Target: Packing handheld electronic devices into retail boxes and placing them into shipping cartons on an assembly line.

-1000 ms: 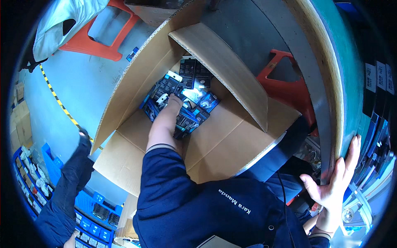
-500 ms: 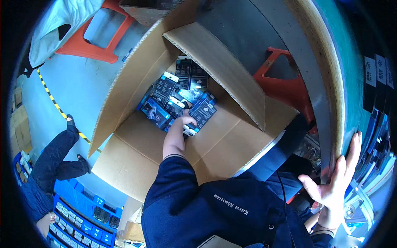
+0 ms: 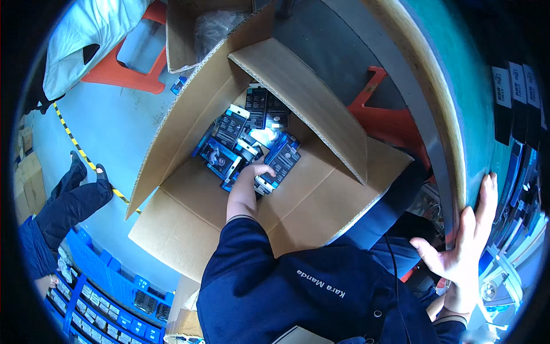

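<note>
Blue-grey floor (image 3: 132,132) around the carton (image 3: 177,229), head view; bench (image 3: 452,74) right of it. Left hand (image 3: 255,171) has shifted from mid-pile to a dark pack (image 3: 282,161) at the pile's near right, inside the carton; fingers touch its edge, can't say whether they grip. Work seems settled on that pack. Right hand (image 3: 463,243) spread, holding nothing, at bench edge. Red stool (image 3: 395,129) right of carton, second carton (image 3: 182,34) beyond. Carton's inner flap (image 3: 309,103) partly hides far packs (image 3: 258,106), likely hampering reach.
</note>
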`<state>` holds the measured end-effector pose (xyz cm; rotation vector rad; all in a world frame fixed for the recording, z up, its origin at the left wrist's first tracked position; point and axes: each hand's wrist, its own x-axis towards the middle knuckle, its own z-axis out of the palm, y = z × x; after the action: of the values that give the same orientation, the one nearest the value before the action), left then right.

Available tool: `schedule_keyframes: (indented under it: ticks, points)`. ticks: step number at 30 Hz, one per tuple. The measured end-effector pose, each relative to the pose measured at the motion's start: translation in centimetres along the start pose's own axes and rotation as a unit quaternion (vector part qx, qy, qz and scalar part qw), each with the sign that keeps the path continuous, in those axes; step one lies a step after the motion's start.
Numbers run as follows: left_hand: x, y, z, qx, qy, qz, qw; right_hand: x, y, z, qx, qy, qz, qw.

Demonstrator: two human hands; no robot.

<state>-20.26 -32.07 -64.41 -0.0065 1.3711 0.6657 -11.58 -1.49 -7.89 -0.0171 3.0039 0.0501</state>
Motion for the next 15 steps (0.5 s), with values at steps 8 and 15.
schedule_keyframes:
  ticks: [8, 15]
  points:
    - [-3.7, 3.7, 0.6, 0.002, -0.001, 0.027, 1.0, 1.6, -0.4, -0.2, 0.031, 0.017, -0.005, 0.999]
    - [-17.9, 6.9, 2.6, -0.178, -0.036, 0.145, 0.973, 1.7, -0.9, -1.8, 0.092, 0.035, -0.046, 0.994]
